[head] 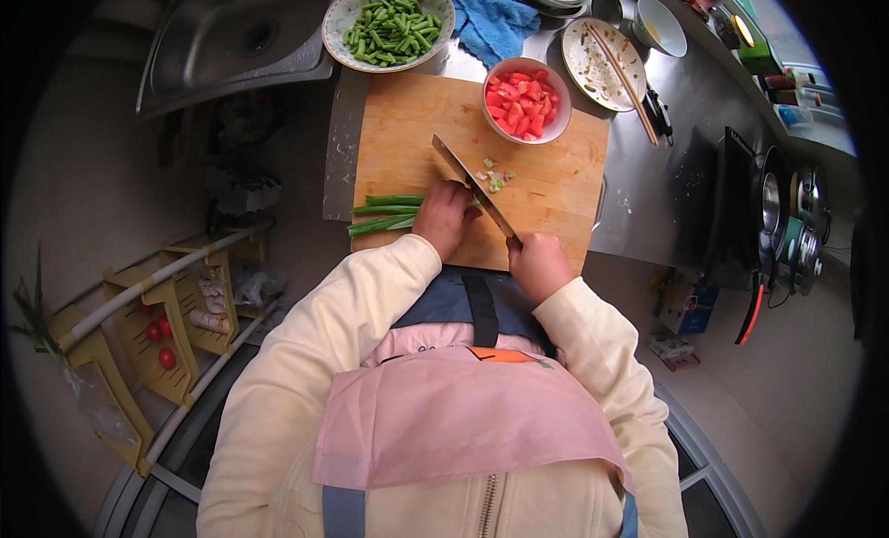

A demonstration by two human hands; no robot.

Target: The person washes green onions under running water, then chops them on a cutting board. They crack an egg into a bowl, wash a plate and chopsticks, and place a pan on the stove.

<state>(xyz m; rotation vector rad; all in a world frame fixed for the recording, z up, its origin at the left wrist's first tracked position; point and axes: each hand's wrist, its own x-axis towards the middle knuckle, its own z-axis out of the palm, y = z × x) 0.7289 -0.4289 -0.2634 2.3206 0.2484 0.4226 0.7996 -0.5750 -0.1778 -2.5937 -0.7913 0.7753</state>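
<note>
On a wooden cutting board (pixel 410 142), my left hand (pixel 444 215) presses down a bunch of green onions (pixel 389 204), whose green ends point left. My right hand (pixel 544 264) grips the handle of a kitchen knife (pixel 472 184); its blade slants up and left, close beside my left fingers. Small chopped pieces of green onion (pixel 495 182) lie just right of the blade. A bowl of cut tomatoes (pixel 522 100) stands on the board's upper right part.
Behind the board are a bowl of cut green beans (pixel 396 31), a blue cloth (pixel 494 23) and a soiled plate (pixel 590 66) with chopsticks (pixel 621 79). A steel sink (pixel 208 52) lies upper left. Pans (pixel 767 198) stand at the right, a rack with tomatoes (pixel 187 281) at the left.
</note>
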